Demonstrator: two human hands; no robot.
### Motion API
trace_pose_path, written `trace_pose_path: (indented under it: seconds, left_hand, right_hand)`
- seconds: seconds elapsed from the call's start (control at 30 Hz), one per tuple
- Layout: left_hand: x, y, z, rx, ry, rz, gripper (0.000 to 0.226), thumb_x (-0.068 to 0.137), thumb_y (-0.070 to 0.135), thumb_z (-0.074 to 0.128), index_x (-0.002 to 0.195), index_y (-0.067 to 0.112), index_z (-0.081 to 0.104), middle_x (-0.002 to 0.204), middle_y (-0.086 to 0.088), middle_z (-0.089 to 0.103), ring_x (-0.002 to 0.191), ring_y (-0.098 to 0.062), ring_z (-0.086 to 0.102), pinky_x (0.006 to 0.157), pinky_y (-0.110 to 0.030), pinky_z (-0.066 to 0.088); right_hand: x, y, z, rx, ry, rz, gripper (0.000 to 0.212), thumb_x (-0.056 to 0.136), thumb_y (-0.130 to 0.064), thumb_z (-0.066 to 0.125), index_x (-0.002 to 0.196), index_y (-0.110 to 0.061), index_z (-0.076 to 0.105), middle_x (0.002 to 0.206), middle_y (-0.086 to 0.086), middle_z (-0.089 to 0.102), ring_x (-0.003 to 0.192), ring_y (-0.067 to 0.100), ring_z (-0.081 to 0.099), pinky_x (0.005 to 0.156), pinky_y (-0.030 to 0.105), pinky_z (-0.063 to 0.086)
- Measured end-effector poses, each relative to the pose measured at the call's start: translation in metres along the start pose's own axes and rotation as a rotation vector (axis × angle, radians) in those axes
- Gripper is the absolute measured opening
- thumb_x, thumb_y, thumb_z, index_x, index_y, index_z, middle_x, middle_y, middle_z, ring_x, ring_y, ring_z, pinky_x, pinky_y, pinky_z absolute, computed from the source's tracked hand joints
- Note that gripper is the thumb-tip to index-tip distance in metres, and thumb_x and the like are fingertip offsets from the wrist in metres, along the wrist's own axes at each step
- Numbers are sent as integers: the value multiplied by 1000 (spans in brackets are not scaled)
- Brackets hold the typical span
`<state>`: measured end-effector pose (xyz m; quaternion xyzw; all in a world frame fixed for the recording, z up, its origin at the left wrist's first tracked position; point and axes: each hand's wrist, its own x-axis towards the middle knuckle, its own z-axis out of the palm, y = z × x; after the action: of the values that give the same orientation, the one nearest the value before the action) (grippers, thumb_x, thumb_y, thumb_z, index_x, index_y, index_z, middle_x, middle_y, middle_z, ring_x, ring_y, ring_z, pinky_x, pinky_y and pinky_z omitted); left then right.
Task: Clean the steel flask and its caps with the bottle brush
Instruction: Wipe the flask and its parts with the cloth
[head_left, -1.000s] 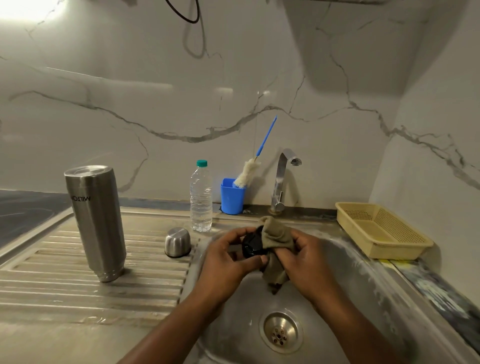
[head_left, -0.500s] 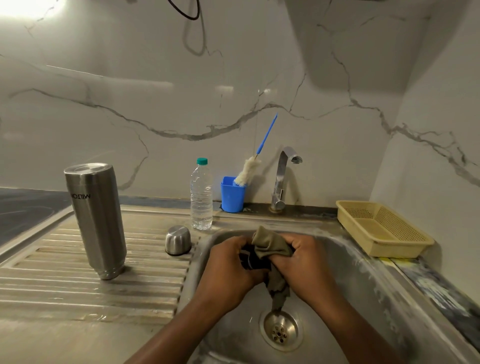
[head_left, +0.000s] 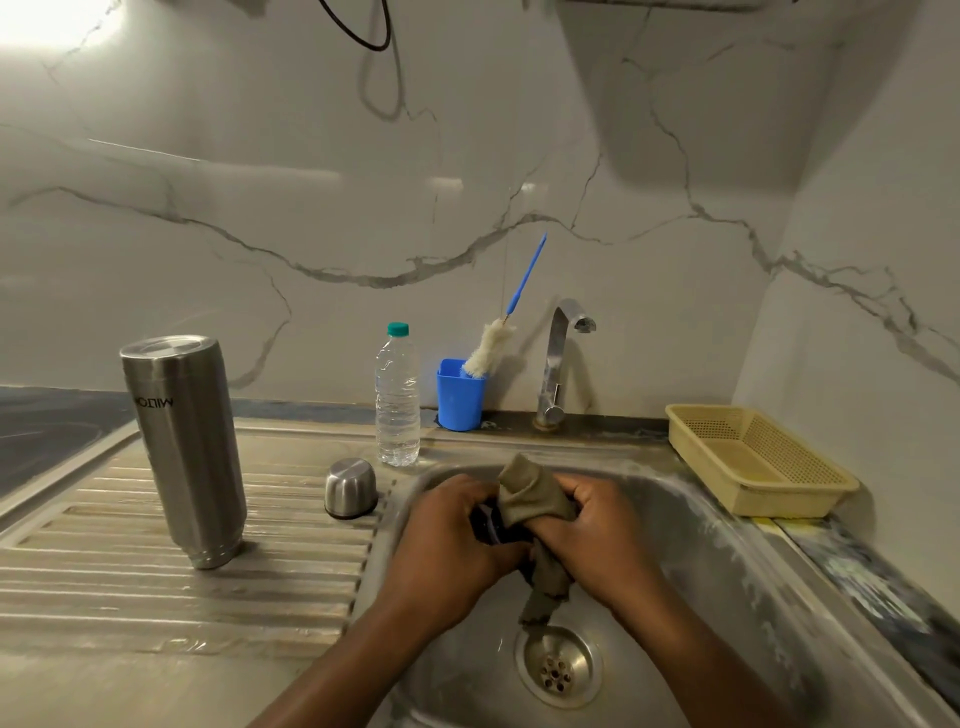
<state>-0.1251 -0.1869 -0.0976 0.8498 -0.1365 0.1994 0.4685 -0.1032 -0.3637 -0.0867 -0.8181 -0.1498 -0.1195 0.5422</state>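
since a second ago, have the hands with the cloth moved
Yes. The left hand holding the black cap, the right hand and the cloth have dropped slightly toward the drain; the cloth's tail now hangs just above it.

You show two bare forearms, uncovered right down to the frame's lower edge. Your left hand (head_left: 457, 530) and right hand (head_left: 602, 525) are bare as well — fingers, knuckles and wrists all uncovered.
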Motion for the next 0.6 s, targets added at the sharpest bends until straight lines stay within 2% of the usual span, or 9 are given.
trace_pose_path:
  seconds: [0.07,0.13,0.23,0.3,0.37,0.43,0.5,0.57,0.6]
  left_hand:
    - [-2,-1,3,-10,-1,0,31,68,25,93,93,31,74,91,10,71,81,-5,68,72,-33,59]
    - [-2,-1,3,-44,-1,7,38,68,20,94,100,29,74,94,11,73,84,-3,71,73,-28,60]
    - [-1,1,1,-89,-11,30,42,67,14,96,102,25,75,93,12,76,85,-2,73,72,-17,57]
    - [0,5,0,-106,-12,31,44,65,12,98,101,23,75,92,14,77,85,0,73,72,-13,54]
    - [1,4,-2,-105,-4,28,47,63,13,100,101,22,75,91,12,77,84,0,72,72,-12,54]
    - [2,2,-4,-90,-8,19,49,60,17,101,102,23,75,91,11,77,84,0,72,73,-16,56]
    - [3,-2,-6,-68,-19,9,50,59,22,100,103,25,75,92,10,77,84,-6,73,74,-29,61]
    - [3,0,-5,-54,-31,-5,51,61,26,100,105,29,76,93,10,77,82,-9,73,74,-35,61]
    - [2,1,-5,-49,-35,-12,51,62,28,100,106,30,75,93,11,77,81,-8,72,74,-34,61]
  right_hand:
    - [-2,0,3,-69,-90,-25,8,91,-35,77,98,-30,77,88,-9,76,82,6,71,71,25,59]
    - [-2,0,5,-86,-147,-27,12,91,-34,76,103,-32,75,91,-12,75,85,3,70,73,23,58]
    - [1,0,1,-162,-113,-74,10,89,-35,79,98,-32,76,83,-13,74,79,2,69,65,16,52]
    - [1,-2,-2,-235,-104,-121,11,89,-35,78,101,-34,76,81,-15,73,79,-1,68,65,12,49]
    - [-1,-4,-4,-240,-137,-158,22,89,-32,78,110,-38,75,87,-17,75,84,-4,69,71,12,52]
    - [-3,-6,-5,-145,-193,-126,32,87,-26,81,117,-37,75,94,-15,77,87,0,72,76,18,57]
    - [-2,-6,-5,-85,-207,-96,25,87,-21,81,111,-29,79,88,-7,78,78,9,75,69,24,60]
    - [0,-6,-7,-72,-154,-79,5,90,-19,79,93,-15,80,76,4,76,66,14,74,61,28,60]
    - [1,-5,-9,-57,-112,-65,14,91,-18,78,84,-6,76,70,9,74,61,18,74,57,31,60]
